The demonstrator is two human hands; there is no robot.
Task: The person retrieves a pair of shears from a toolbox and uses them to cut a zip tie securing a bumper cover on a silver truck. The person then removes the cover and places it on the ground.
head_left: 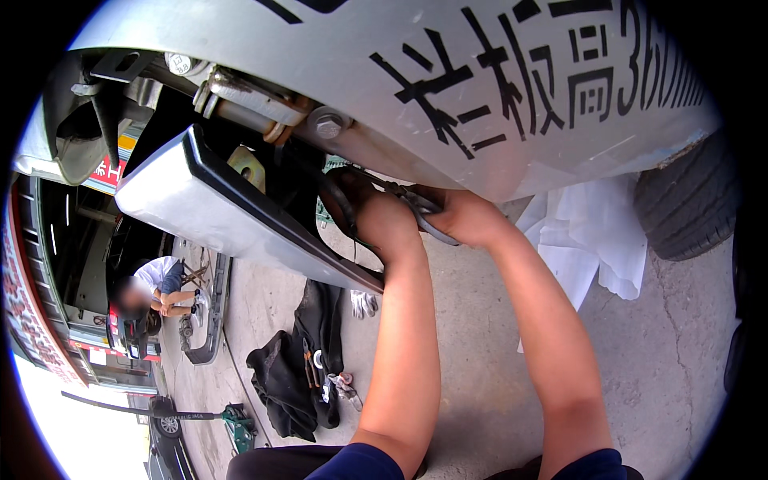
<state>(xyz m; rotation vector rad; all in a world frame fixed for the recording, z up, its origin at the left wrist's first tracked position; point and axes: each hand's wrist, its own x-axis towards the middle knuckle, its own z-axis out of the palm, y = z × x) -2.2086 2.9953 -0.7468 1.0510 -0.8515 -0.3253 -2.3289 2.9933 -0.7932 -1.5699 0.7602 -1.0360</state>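
Both my arms reach up under a silver-white vehicle panel [360,72] with black lettering. My right hand [468,218] is closed round the grey handles of a pair of pliers [422,210], whose jaws point left toward the dark gap. My left hand [382,220] is beside the pliers, up inside the gap by a dark cable or hose [340,200]. Its fingers are mostly hidden. Left of that hand, a white body piece with a black edge [232,208] slants down and ends near my left forearm.
A large bolt [328,122] and metal bracket sit above the gap. White sheets [592,236] lie near a tyre [692,204]. On the concrete are black cloth [280,384] with tools, a glove [364,304] and a green jack [238,428]. A person [164,288] sits farther left.
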